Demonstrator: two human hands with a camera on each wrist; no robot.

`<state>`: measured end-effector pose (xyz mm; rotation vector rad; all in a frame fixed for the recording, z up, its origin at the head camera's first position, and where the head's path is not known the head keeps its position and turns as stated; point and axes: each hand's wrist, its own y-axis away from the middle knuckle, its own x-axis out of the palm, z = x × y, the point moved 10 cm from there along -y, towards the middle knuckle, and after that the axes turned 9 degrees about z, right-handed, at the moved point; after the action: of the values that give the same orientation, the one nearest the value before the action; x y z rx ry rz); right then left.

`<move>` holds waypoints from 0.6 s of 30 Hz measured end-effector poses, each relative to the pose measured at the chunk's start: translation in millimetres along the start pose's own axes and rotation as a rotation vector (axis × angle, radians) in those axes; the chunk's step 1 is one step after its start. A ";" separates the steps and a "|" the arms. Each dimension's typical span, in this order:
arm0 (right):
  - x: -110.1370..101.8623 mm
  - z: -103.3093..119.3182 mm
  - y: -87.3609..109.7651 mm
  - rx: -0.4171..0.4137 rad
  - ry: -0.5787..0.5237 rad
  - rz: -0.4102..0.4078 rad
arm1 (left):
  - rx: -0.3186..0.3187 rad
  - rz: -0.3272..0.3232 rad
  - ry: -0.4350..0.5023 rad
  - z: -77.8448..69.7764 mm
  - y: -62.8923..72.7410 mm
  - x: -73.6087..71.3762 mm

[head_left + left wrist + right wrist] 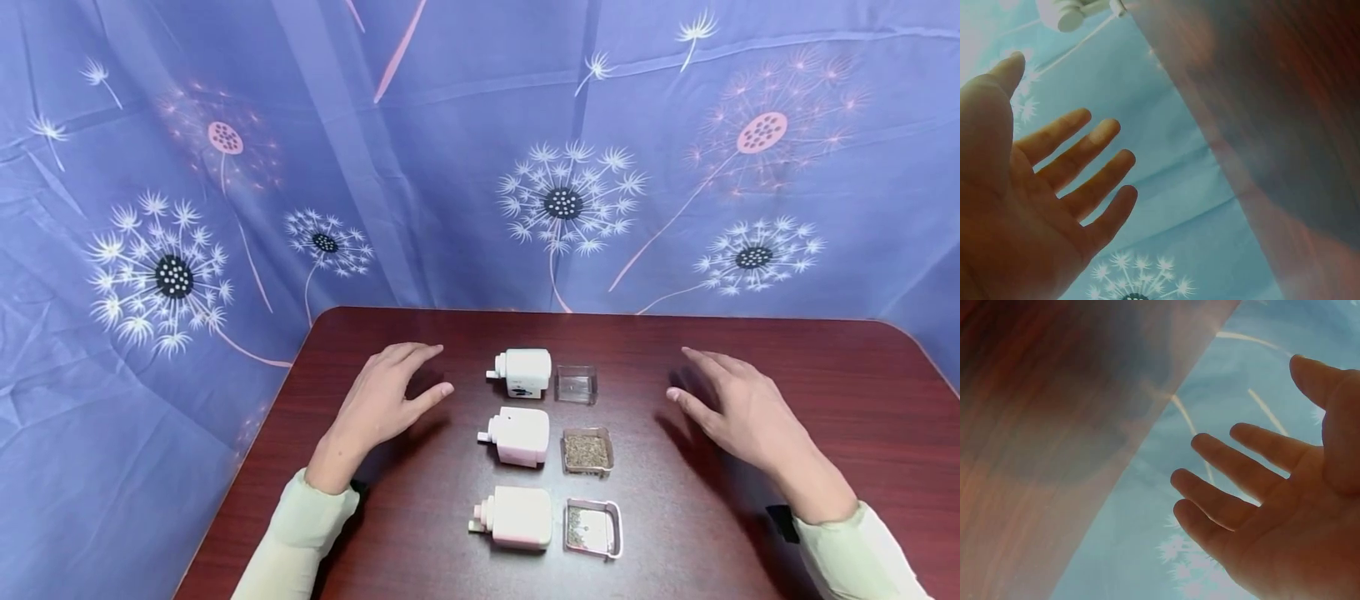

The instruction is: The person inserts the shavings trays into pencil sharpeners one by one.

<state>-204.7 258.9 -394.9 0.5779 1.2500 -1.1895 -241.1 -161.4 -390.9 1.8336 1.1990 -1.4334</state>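
My left hand (pixel 384 398) hovers over the left of the table, holding nothing, fingers extended and thumb apart. My right hand (pixel 750 410) does likewise on the right side. Between them, three boxy white bottles lie in a column, nozzles pointing left: a far bottle (pixel 528 367), a middle bottle (pixel 522 435) and a near bottle (pixel 522 517). Beside each is a small square clear tray. Nothing shows inside the far tray (pixel 596 386). Brown dried flakes fill the middle tray (pixel 611 454), while the near tray (pixel 619 533) has some greenish bits along its left side.
The dark red wood-grain table (pixel 645 550) has rounded far corners. Behind and to the left hangs a blue cloth (pixel 450 167) printed with dandelions. Part of a white bottle (pixel 1065 14) shows at the top of the left wrist view.
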 end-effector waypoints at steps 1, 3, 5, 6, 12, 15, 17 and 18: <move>-0.3 3.0 0.9 -0.006 -0.003 0.000 | 0.006 0.000 0.002 -2.3 1.0 -0.6; -0.7 8.9 3.0 -0.012 -0.012 0.009 | 0.019 0.001 0.004 -6.6 2.7 -1.1; 0.2 13.6 5.1 -0.004 -0.027 0.036 | 0.031 0.002 0.004 -10.8 4.6 -1.2; 0.4 16.3 6.3 0.003 -0.035 0.050 | 0.038 0.002 0.003 -13.0 5.5 -1.4; 2.4 30.5 11.6 0.028 -0.058 0.113 | 0.086 -0.014 -0.008 -25.6 10.5 -3.3; 2.9 35.9 14.8 0.031 -0.062 0.125 | 0.112 -0.019 -0.009 -32.5 14.0 -4.2; 2.8 39.3 17.2 0.031 -0.064 0.132 | 0.123 -0.013 -0.005 -37.1 16.4 -4.2; 3.0 41.0 18.7 0.031 -0.065 0.137 | 0.125 -0.006 -0.004 -39.1 17.7 -3.8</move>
<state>-171.5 228.6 -390.6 0.6329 1.1207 -1.1066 -206.8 -139.0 -377.3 1.9105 1.1373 -1.5459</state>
